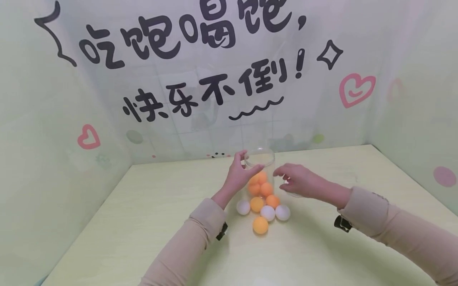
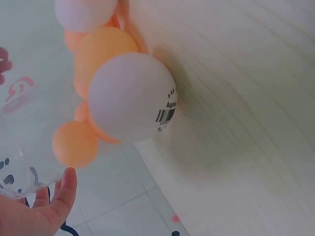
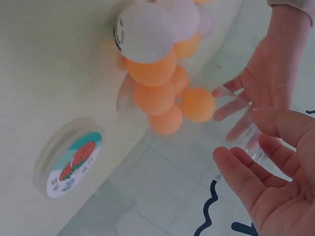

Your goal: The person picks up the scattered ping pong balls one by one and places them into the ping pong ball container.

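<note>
Beige left sleeve (image 1: 179, 242) and beige right sleeve (image 1: 404, 234) right up close, at about 7 and 4 o'clock in the head view, with a black gadget (image 1: 342, 223) below the right cuff.

Now using the clear jar (image 1: 265, 164) as the clock centre. Standing upright on the pale table (image 1: 125, 222), open at the top, with a little heap of orange balls (image 1: 266, 189) showing through the wall.

Left grip (image 1: 240, 171) at 9 o'clock: wrapped around the jar just under the rim, thumb on the near side, pretty wide because of the jar's girth. Right grip (image 1: 300, 180) at 3 o'clock, just beside the jar: loosely curled, thumb and fingertips apart, with nothing visible in hold. Can't tell about contact with the jar, tbh.

At 4 o'clock, partly tucked behind the right grip in the head view: a round lid (image 3: 76, 164) with a watermelon print, lying on the table.

Loose balls bunched around 6 o'clock: a white ball (image 1: 243, 207) nearer 7, two more whites toward 5, and a yellow-orange ball (image 1: 260, 225) out front. Up at 11 o'clock, big black lettering (image 1: 214, 93) on the wall; at 2, a pink heart (image 1: 357, 90).
</note>
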`<state>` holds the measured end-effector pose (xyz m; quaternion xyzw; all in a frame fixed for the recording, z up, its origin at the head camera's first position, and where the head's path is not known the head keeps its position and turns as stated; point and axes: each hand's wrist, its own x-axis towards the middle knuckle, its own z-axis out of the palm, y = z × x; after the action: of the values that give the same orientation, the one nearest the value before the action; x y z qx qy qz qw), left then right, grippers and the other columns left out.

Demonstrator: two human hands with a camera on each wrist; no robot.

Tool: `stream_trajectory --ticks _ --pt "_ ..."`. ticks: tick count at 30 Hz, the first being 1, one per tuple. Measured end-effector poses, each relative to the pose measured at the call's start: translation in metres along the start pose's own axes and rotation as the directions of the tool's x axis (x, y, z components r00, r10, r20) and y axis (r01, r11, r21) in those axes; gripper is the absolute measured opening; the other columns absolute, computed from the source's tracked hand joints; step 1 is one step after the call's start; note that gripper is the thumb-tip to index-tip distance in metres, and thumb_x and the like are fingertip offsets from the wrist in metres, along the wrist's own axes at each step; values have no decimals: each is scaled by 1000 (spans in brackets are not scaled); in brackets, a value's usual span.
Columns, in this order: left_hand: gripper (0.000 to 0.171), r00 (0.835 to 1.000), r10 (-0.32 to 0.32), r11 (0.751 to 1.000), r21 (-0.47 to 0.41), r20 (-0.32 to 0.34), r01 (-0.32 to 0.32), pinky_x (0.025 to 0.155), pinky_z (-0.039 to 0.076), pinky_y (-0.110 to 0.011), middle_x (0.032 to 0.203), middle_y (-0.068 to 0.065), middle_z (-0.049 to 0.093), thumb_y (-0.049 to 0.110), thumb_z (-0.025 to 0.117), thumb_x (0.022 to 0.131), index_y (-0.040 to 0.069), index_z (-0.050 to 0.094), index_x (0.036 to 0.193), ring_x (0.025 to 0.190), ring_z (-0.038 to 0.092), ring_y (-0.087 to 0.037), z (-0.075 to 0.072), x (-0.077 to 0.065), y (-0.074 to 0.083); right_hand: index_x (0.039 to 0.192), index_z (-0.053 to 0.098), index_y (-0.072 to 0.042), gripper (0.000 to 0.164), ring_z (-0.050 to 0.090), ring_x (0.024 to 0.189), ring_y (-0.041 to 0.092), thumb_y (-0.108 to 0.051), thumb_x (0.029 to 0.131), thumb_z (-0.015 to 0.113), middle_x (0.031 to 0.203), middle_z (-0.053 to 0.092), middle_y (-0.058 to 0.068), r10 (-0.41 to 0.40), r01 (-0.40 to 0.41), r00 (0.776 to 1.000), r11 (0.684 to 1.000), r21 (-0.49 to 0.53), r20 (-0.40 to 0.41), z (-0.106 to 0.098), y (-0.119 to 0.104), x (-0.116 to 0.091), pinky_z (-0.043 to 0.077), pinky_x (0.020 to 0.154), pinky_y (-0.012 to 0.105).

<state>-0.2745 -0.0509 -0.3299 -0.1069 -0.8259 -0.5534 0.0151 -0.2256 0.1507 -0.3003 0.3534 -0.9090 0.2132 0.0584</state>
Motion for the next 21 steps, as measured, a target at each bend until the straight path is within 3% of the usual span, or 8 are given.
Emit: stream_trajectory --ticks 5,9,21 --pt "77 1000 1 1000 0 2 -1 94 41 -43 140 -13 35 38 70 78 15 29 139 120 42 -32 -1 1 1 101 63 0 27 55 75 18 -7 77 70 88 60 7 -22 25 997 999 -40 75 21 2 -12 48 66 26" --pt "77 1000 -6 1000 -2 5 6 94 42 -42 140 -11 35 39 70 78 15 29 139 121 42 -32 0 1 1 99 65 -2 25 52 73 15 -8 76 72 86 58 5 -16 18 990 1000 -11 138 33 4 -19 46 64 23" --pt "76 1000 -3 1000 -5 0 3 95 41 -42 140 -12 35 37 70 78 15 29 138 121 42 -32 0 0 0 92 66 -6 21 38 64 6 -5 73 71 75 48 -3 9 -18 980 999 41 200 47 4 -25 36 56 19"
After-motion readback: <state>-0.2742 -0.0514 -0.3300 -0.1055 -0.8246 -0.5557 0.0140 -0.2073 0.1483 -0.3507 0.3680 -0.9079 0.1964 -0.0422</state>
